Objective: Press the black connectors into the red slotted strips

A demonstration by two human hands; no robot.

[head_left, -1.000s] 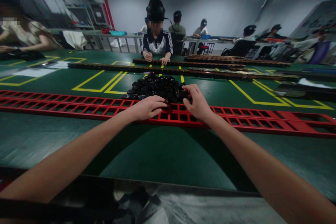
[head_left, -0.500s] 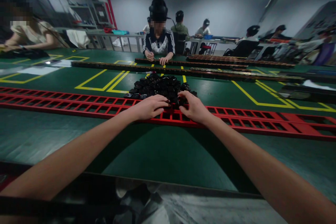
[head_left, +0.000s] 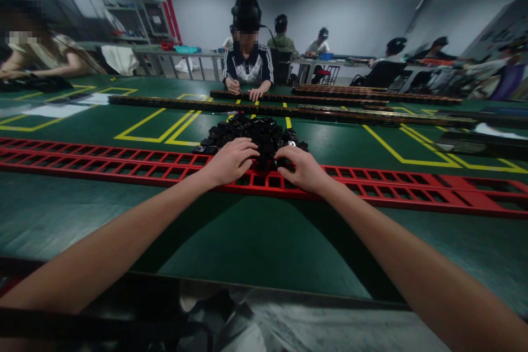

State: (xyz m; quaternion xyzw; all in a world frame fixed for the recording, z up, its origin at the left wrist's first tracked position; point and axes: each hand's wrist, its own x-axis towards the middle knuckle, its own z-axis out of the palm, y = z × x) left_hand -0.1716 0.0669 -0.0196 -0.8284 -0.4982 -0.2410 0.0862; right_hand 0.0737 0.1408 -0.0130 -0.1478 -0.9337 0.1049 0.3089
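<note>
A heap of small black pieces [head_left: 256, 131], dark and partly glossy, lies on the green table behind a long red slotted frame [head_left: 272, 181]. My left hand [head_left: 233, 160] reaches over the frame to the near left side of the heap. Its fingers are curved and the thumb stands apart; nothing shows clearly between them. Across from it, my right hand [head_left: 303, 168] is at the heap's near right side. Thumb and index finger are bent around what looks like a small black piece, mostly hidden by the fingers.
Long dark strips [head_left: 342, 114] run across the table beyond the heap. Yellow tape lines [head_left: 140, 137] mark the green tabletop [head_left: 256, 247]. A co-worker [head_left: 247, 63] sits opposite, hands at a strip. White sheets [head_left: 61, 107] lie at the left.
My left hand has lifted slightly and shifted left, off the frame's slots toward the heap. My right hand has moved a little left, its thumb and index finger now closer together.
</note>
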